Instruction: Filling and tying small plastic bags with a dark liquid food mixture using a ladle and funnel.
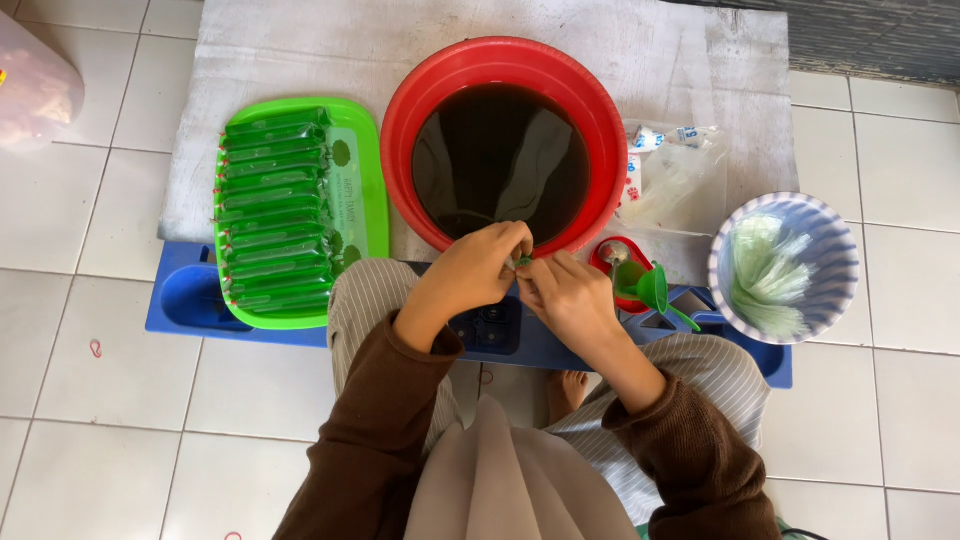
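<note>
Both hands pinch a green packet beside the red basin's rim.

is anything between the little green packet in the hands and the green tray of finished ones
Nothing visible blocks it. Both hands, left hand and right hand, pinch the small green packet just right of the green tray; only the left hand lies between.

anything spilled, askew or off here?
No spill visible. Small oddities: loose red rubber bands lie on the floor tiles, and the green tray of filled packets overhangs the board's front edge onto the blue base.
</note>
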